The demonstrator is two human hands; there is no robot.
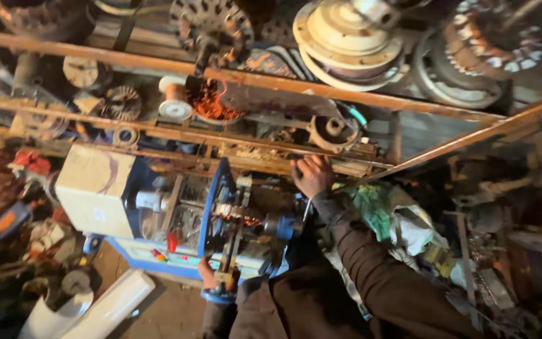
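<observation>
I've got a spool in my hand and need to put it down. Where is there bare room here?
Best patch: the flat top of the cream box on the blue winding machine. Some bare floor lies between the white pipe and the left hand. The shelf by the right hand is crowded with motor parts.

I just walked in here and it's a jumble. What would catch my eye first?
Probably the blue and cream winding machine at the lower left, with the person's left hand at its lower front edge. Their right hand reaches up to the rusty metal shelf rail just above it. On the shelves overhead sit a spool of copper wire and big round motor housings.
</observation>
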